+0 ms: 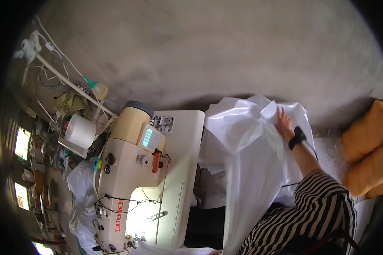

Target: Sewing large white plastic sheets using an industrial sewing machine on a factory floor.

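Observation:
My right hand (pixel 285 124) lies on a glossy white plastic sheet (pixel 257 157), its fingers stretched out over the sheet's folded upper part. The sheet rests on a stack of similar white sheets (pixel 210 155) and drapes down toward my lap. More white sheeting (pixel 170 250) runs along the lower edge under the needle end of a cream sewing machine (pixel 125 178). A sliver of skin there seems to be my left hand (pixel 215 252); its fingers are hidden.
A white thread cone (pixel 81 131) stands behind the machine, below a lamp bulb (pixel 100 91). A small metal bobbin case or tool (pixel 158 216) lies on the lit machine table (pixel 187 157). Orange sacks (pixel 366 136) are piled at the right, near the grey wall (pixel 225 51).

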A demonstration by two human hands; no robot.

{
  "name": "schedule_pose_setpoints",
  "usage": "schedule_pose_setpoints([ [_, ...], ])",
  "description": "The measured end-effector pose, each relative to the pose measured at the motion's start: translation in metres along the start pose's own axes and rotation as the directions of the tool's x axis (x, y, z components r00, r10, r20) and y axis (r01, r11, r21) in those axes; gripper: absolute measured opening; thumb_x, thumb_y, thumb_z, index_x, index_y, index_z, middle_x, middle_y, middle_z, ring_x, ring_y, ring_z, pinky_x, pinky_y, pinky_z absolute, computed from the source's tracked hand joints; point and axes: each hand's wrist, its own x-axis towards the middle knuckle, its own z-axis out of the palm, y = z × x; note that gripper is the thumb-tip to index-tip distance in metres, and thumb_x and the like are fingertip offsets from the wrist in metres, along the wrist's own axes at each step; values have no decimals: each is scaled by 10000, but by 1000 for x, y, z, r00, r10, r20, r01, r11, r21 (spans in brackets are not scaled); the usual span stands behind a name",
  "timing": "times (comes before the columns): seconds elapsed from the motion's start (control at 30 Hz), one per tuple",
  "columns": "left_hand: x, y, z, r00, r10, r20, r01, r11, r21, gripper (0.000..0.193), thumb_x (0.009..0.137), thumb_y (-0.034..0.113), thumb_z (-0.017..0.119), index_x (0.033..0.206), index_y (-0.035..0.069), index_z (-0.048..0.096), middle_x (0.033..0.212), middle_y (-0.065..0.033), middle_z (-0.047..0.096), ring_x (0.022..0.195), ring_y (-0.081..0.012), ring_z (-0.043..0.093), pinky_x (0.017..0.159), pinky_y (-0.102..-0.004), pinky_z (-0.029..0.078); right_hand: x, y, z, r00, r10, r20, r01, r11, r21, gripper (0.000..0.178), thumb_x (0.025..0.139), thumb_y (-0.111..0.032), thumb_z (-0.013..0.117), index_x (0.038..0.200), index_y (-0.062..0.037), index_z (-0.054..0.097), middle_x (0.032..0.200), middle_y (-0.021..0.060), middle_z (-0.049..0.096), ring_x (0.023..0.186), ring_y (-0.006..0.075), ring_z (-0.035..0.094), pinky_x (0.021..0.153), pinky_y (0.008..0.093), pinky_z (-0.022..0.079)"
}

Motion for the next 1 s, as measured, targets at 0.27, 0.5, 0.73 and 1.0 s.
schedule_pose_setpoints([
  [0.27,110,-3,-15,970,245,-2,-231,918,323,843,910,146,706,1529,6,150,1413,-158,427,1264,-234,469,1078,-352,363,0,12,-23,994,-32,101,-66,559,827,594,800,-277,740,1266,31,538,1086,179,686,1049,292,651,891,405,516],
  [0.5,330,-2,40,983,181,43,-182,892,414,918,905,237,701,1558,77,77,1396,-209,466,1223,-325,520,1036,-384,430,-54,29,-71,940,-171,294,-281,95,955,487,880,-262,703,1239,41,578,1055,121,662,918,174,638,811,328,538],
  [0.73,337,-57,87,990,115,79,-140,828,543,909,897,227,703,1553,64,96,1404,-211,461,1232,-329,515,1041,-387,426,-123,-46,-131,969,-230,90,-110,-77,991,572,874,-289,732,1312,33,556,1141,135,641,1058,223,594,967,338,459],
  [1.0,165,34,16,923,384,-25,-275,703,655,898,888,217,706,1546,49,118,1412,-213,456,1241,-333,509,1047,-391,421,76,97,-154,944,-62,-324,292,618,730,343,908,-264,556,1200,-85,572,1099,181,658,947,403,647,799,441,532],
])
